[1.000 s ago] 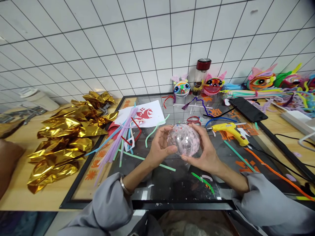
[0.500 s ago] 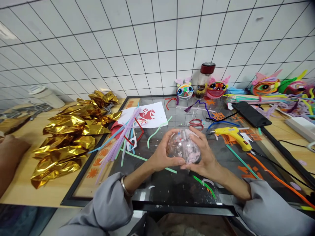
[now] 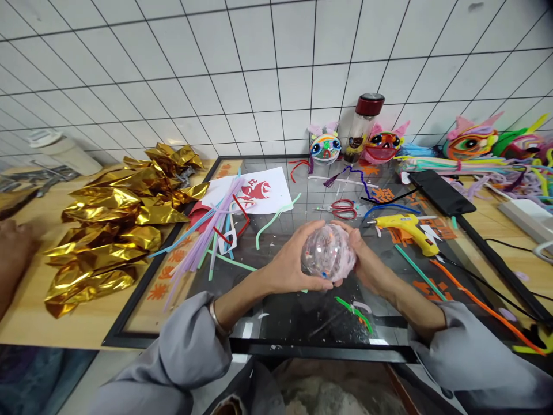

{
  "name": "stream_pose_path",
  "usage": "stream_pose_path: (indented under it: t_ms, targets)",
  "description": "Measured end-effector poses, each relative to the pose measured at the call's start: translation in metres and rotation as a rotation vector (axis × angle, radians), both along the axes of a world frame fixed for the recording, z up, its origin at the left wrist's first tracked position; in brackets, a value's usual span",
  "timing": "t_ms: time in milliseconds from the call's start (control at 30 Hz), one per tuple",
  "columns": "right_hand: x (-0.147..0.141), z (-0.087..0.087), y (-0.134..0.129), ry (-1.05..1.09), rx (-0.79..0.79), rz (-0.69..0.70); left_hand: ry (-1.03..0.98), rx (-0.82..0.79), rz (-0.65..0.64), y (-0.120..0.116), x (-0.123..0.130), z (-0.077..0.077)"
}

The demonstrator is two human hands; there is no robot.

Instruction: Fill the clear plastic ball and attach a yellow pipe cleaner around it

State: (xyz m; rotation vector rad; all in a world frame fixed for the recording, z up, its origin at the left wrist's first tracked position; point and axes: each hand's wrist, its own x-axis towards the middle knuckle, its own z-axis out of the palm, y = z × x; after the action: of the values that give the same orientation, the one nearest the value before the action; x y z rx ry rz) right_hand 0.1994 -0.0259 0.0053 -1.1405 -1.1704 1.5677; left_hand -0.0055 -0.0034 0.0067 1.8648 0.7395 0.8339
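Note:
A clear round ball (image 3: pixel 327 253), with pink fluffy material on its right side and small coloured specks inside, is held above the dark glass board (image 3: pixel 268 317). My left hand (image 3: pixel 291 262) curves around its left side, thumb underneath. On the right side, my right hand (image 3: pixel 363 259) grips it, with its fingers partly hidden behind the ball. Beyond the ball lie red-handled scissors (image 3: pixel 344 209). A yellow glue gun (image 3: pixel 406 228) rests to the right, and green pipe cleaner pieces (image 3: pixel 354 314) lie nearer the front edge.
Gold foil (image 3: pixel 108 213) and another person's hand (image 3: pixel 15 245) are at left. Purple pipe cleaners (image 3: pixel 205 245) overlap white paper (image 3: pixel 263 190). A bottle (image 3: pixel 360 135), decorated balls (image 3: pixel 325 147) and a black phone (image 3: pixel 443 192) are farther back.
The ball has turned, so its pink side faces right. My right hand's fingers have shifted from its front and top to its right side and behind. The view has shifted slightly.

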Motion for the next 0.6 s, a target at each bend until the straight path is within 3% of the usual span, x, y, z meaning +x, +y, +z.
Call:
stream_pose_path:
  t_ms: [133,200,267,400,500,600]
  targets:
    - [0.003,0.004,0.0,0.12,-0.032,0.146,-0.182,-0.269,0.114,0.007,0.003,-0.002]
    - [0.005,0.005,0.0,0.047,0.084,0.18,-0.314,-0.351,0.152,0.011,0.004,-0.004]
    - [0.006,0.005,0.001,-0.167,0.258,0.16,-0.381,-0.429,0.148,0.012,0.005,-0.007]
    - [0.008,-0.002,0.006,-0.496,0.476,0.053,-0.484,-0.698,0.025,0.008,0.008,-0.011]
    - [0.011,-0.008,0.01,-0.489,0.511,-0.029,-0.528,-0.816,-0.095,0.008,0.007,-0.01]
    - [0.012,-0.01,0.011,-0.41,0.52,-0.105,-0.5,-0.831,-0.15,0.009,0.006,-0.01]
